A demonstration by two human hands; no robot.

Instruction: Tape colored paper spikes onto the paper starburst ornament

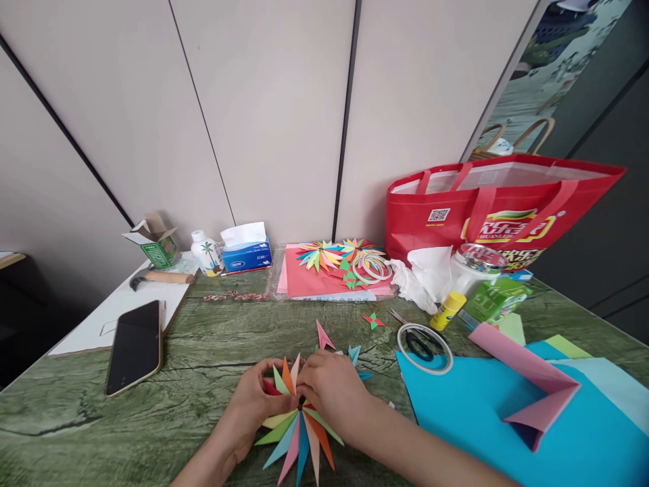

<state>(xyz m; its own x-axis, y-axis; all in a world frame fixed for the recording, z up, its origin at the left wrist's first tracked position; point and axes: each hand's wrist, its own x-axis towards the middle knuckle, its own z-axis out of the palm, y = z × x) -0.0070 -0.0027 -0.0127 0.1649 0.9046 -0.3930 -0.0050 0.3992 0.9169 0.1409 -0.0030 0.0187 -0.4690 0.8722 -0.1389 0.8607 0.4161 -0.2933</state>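
Note:
A many-pointed folded paper star [302,433] in several colours lies low in the middle of the table. My left hand [253,402] grips its upper left points between thumb and fingers. From the right, my right hand [334,389] closes on the upper points near the star's centre, fingers bent; its fingertips are partly hidden. Just beyond the right hand lie loose folded paper pieces, a pink one [324,337] and a blue one [354,354]. A small red and green paper star [374,320] sits farther back.
Scissors [420,343] and a tape roll [446,365] lie at right beside blue paper [456,406] and a folded pink sheet [532,372]. A yellow glue stick [448,311] and red bag [436,203] stand behind. At left are a phone [136,348], hammer [162,276] and tissue pack [247,257].

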